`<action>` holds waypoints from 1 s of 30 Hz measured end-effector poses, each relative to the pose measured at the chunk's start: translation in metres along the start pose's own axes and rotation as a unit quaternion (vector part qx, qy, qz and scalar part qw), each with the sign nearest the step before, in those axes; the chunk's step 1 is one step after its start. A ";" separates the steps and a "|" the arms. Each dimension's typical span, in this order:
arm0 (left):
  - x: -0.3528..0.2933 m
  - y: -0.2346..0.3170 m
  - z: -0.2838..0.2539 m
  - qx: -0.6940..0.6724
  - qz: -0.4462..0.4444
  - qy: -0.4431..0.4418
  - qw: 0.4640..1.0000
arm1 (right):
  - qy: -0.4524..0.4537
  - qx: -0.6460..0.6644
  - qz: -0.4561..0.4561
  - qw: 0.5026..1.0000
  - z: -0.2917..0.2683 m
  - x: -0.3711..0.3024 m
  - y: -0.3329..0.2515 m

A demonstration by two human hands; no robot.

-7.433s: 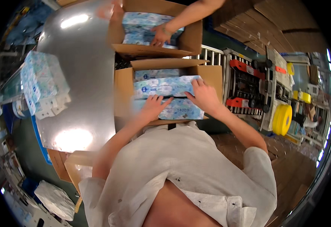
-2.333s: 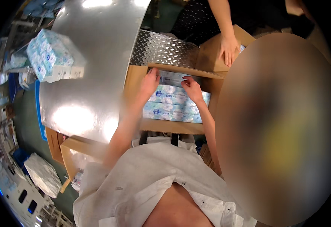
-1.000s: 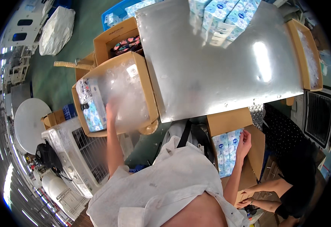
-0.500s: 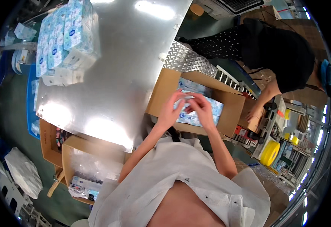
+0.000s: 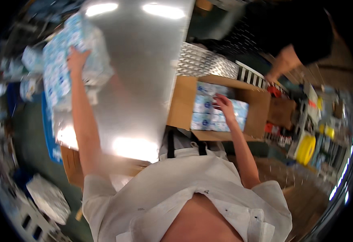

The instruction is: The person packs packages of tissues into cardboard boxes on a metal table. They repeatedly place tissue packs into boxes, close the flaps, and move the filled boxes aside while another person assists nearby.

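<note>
On the left of the metal table stands a stack of blue-and-white floral soft packs (image 5: pixel 59 76), blurred, in clear wrap. My left hand (image 5: pixel 77 60) lies against the packs' near side, thumb and fingers apart; no firm grip shows. To the right, my right hand (image 5: pixel 224 107) hovers over an open cardboard box (image 5: pixel 180 103), fingers loosely spread and nothing in them. Inside that box lie several similar soft packs (image 5: pixel 202 121) in rows, partly hidden beneath the hand.
The shiny metal table (image 5: pixel 140 80) spans the middle left. Beyond the box are a tread plate (image 5: pixel 204 62) and a roller conveyor (image 5: pixel 251 76). A co-worker in black (image 5: pixel 293 32) bends there at the right. Another carton (image 5: pixel 73 165) sits below the table's near edge.
My left hand has swung from above the box to the stack on the left. My right hand has stayed over the box, and my hands are now far apart. The view has shifted slightly.
</note>
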State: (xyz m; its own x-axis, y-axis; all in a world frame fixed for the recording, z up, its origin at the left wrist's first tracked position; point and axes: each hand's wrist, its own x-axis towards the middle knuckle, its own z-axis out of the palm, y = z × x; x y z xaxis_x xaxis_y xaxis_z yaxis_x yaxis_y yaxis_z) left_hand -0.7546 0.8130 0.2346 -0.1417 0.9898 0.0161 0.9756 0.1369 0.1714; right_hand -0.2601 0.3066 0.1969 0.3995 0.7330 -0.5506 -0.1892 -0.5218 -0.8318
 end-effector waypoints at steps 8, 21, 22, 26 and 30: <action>-0.208 0.009 -0.035 -0.168 0.315 -0.064 0.932 | 0.004 -0.210 -0.223 0.952 0.069 -0.050 -0.102; -0.462 0.123 -0.136 -0.166 0.470 -0.210 0.841 | -0.108 0.171 0.040 0.978 -0.032 -0.025 -0.058; -0.461 0.145 -0.141 -0.134 0.518 -0.194 0.822 | -0.077 0.173 -0.006 0.982 -0.064 -0.037 -0.063; -0.457 0.263 -0.078 -0.170 0.673 -0.093 0.714 | 0.152 -0.102 -0.268 0.946 -0.172 -0.079 -0.063; -0.442 0.309 -0.017 -0.148 0.709 -0.069 0.686 | 0.186 0.130 -0.188 0.956 -0.187 -0.081 -0.045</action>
State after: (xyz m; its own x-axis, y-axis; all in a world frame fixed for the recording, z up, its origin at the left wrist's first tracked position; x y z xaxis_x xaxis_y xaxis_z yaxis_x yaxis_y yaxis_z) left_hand -0.3931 0.4168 0.2975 0.9518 0.1153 0.2842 0.0353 -0.9617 0.2719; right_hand -0.1157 0.1893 0.2922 0.7649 0.6167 -0.1863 -0.1666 -0.0900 -0.9819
